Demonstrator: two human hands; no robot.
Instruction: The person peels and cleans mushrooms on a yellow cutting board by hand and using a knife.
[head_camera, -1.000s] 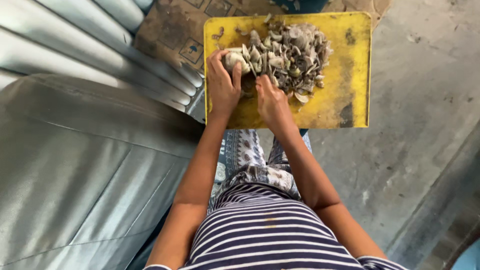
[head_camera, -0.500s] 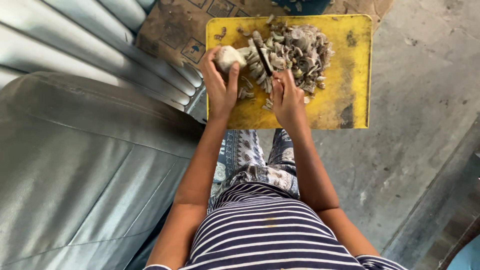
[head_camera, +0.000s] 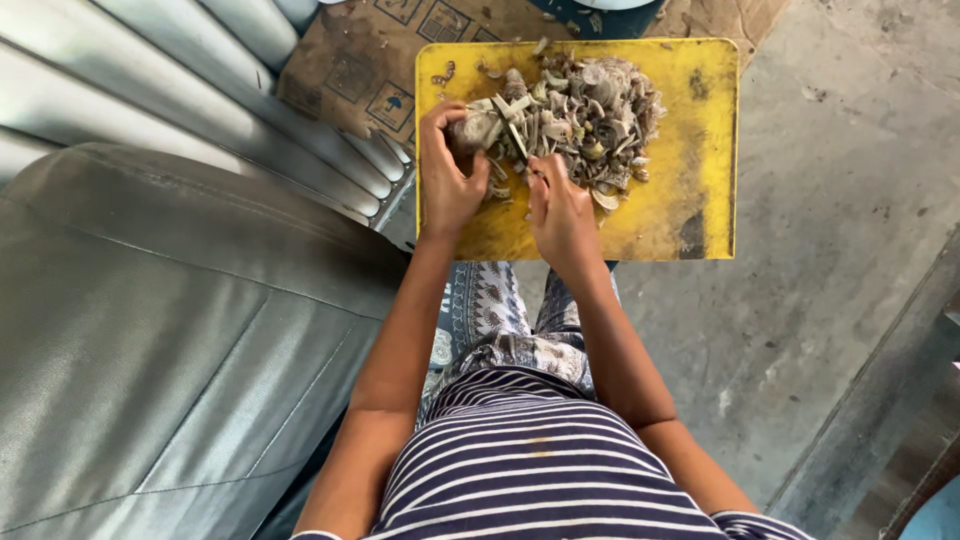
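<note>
A yellow cutting board (head_camera: 690, 150) lies on the floor ahead of my knees. On it sits a heap of chopped grey-brown vegetable pieces (head_camera: 600, 115). My left hand (head_camera: 450, 175) grips a pale uncut chunk (head_camera: 475, 128) at the heap's left edge. My right hand (head_camera: 560, 210) holds a small knife (head_camera: 516, 135), its blade angled up to the left and resting against the chunk. The knife's handle is hidden in my fist.
A flattened brown cardboard box (head_camera: 360, 70) lies under the board's far left corner. Corrugated metal sheeting (head_camera: 150, 90) and a grey padded surface (head_camera: 150, 330) fill the left side. Bare concrete floor (head_camera: 830, 250) spreads to the right. I wear a striped shirt (head_camera: 540, 460).
My left hand lifted the chunk, then set it back down on the board. My right hand drew back and has returned with the blade against the chunk.
</note>
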